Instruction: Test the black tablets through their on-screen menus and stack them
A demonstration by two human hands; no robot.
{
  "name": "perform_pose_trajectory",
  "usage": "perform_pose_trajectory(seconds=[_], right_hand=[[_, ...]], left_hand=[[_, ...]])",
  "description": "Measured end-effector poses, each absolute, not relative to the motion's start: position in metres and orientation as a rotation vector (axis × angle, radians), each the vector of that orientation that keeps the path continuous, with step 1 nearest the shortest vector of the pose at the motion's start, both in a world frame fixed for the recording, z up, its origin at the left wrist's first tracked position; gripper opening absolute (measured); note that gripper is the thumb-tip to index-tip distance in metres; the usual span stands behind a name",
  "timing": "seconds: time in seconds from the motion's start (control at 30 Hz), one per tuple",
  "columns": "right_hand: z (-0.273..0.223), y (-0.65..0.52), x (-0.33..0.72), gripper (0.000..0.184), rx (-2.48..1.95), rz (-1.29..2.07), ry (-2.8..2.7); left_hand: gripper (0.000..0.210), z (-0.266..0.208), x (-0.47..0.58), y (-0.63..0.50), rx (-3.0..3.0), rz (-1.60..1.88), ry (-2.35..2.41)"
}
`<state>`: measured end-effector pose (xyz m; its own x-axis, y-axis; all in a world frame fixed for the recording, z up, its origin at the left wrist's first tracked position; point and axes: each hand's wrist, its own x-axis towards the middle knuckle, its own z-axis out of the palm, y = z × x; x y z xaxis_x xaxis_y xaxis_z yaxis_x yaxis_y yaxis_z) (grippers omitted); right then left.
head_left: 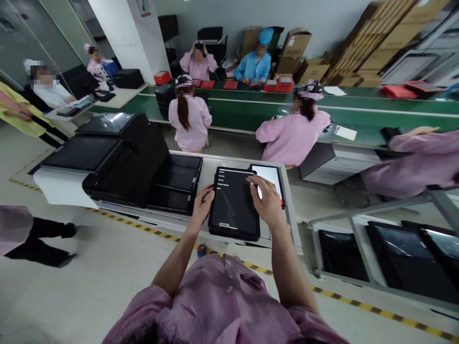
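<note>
Tablet (pixel 234 205) is seen at near side of white table (pixel 207 176), between black devices (pixel 175 179) at left and lit tablet (pixel 271 173) at far right (whether something lies under it, cannot be told). Left edge is touched by left hand (pixel 202 206), fingers bent, close together; firmness of grip cannot be told. Right hand (pixel 267 200) is held over far right part, fingers loosely spread; contact with glass is unclear. Wrong text line could be tapped if fingertip drifts; lit tablet could be pushed, being so close.
</note>
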<state>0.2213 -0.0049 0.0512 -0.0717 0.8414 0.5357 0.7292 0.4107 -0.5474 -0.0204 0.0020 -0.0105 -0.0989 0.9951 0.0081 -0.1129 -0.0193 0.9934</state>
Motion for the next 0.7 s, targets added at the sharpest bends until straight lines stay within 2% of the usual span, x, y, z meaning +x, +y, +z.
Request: perform_pose_trajectory(seconds=[0.3, 0.7], right_hand=[[0.049, 0.008, 0.221, 0.033, -1.392, 0.159, -1.901], [0.064, -0.033, 0.219, 0.031, -1.325, 0.259, -1.837]], left_hand=[[0.04, -0.008, -0.021, 0.001, 1.096, 1.327, 1.189], [0.042, -0.009, -0.02, 0.001, 1.087, 1.347, 1.165]])
